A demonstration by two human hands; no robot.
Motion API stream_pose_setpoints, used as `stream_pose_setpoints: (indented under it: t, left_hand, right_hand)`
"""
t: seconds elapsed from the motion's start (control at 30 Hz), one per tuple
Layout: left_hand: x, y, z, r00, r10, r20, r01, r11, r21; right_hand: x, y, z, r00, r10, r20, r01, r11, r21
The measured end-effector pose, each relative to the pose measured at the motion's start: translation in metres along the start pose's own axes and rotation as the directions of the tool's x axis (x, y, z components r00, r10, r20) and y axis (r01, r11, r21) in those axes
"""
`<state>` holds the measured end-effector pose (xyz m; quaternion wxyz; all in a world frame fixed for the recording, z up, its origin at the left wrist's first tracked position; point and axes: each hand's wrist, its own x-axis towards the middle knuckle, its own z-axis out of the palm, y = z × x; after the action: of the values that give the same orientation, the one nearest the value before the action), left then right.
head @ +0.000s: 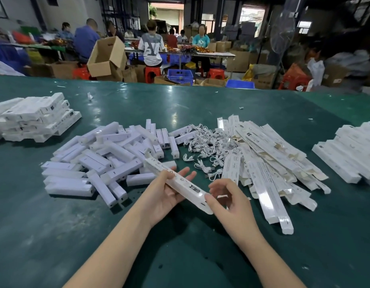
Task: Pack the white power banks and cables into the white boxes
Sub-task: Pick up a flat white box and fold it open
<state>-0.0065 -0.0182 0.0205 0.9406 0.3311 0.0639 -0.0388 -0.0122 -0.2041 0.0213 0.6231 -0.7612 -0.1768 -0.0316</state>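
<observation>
Lower centre of frame: left hand (166,191) holds a long flat white box (175,182) across its palm, thumb curled over the top edge, fingers (185,173) under it and fairly straight. Box runs diagonally from mid-frame down to the right, above the green worktop (180,256), not resting on it. Right hand (225,197) is at the box's lower-right end, thumb touching the end flap; its other fingers are loosely curled and spread, holding nothing that I can make out. Loose pile of white power banks (101,156) sits left of centre on the worktop, just beyond the left hand. Tangle of white cables (207,146) is centre, between the power banks and a heap of flat unfilled boxes (269,159) right of centre. Stack of boxes (32,119) at left edge, another stack (350,154) at right edge, both well apart from the hands. Upper frame: seated workers (151,46) at far tables, cardboard cartons (107,57), blue crates (180,76).
</observation>
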Motion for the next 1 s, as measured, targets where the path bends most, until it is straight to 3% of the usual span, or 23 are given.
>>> stream_pose_setpoints:
  t: [0.1, 0.3, 0.43, 0.53, 0.67, 0.77, 0.87, 1.0]
  left_hand:
    - [-0.001, 0.002, -0.001, 0.998, 0.056, -0.018, -0.058, 0.992, -0.108]
    - [-0.004, 0.000, 0.005, 0.996, 0.087, -0.029, -0.091, 0.977, -0.193]
    - [-0.003, -0.001, 0.009, 0.992, 0.113, -0.064, -0.120, 0.985, -0.122]
    - [-0.002, -0.002, 0.012, 0.975, 0.143, -0.171, -0.142, 0.990, 0.018]
    - [0.000, -0.005, 0.016, 0.953, 0.191, -0.236, -0.177, 0.981, 0.079]
    - [-0.002, -0.007, 0.019, 0.965, 0.111, -0.238, -0.111, 0.994, 0.015]
    - [-0.003, -0.009, 0.019, 0.971, 0.035, -0.235, -0.058, 0.994, -0.093]
    - [-0.004, -0.007, 0.019, 0.972, 0.020, -0.233, -0.066, 0.980, -0.188]
  right_hand:
    - [0.001, 0.000, 0.002, 0.988, 0.100, 0.121, -0.108, 0.992, 0.062]
    - [0.001, 0.002, 0.005, 0.978, 0.105, 0.179, -0.133, 0.980, 0.150]
    - [0.003, 0.000, 0.006, 0.980, 0.126, 0.156, -0.161, 0.958, 0.239]
    - [0.003, -0.003, 0.005, 0.983, 0.095, 0.156, -0.135, 0.952, 0.274]
    - [-0.004, -0.003, 0.007, 0.994, -0.011, 0.108, -0.001, 0.994, 0.110]
    - [-0.006, 0.000, 0.010, 0.993, -0.118, 0.023, 0.120, 0.989, -0.091]
    - [-0.006, 0.003, 0.012, 0.971, -0.234, 0.041, 0.237, 0.943, -0.234]
    - [-0.009, 0.004, 0.016, 0.960, -0.231, 0.156, 0.258, 0.950, -0.179]
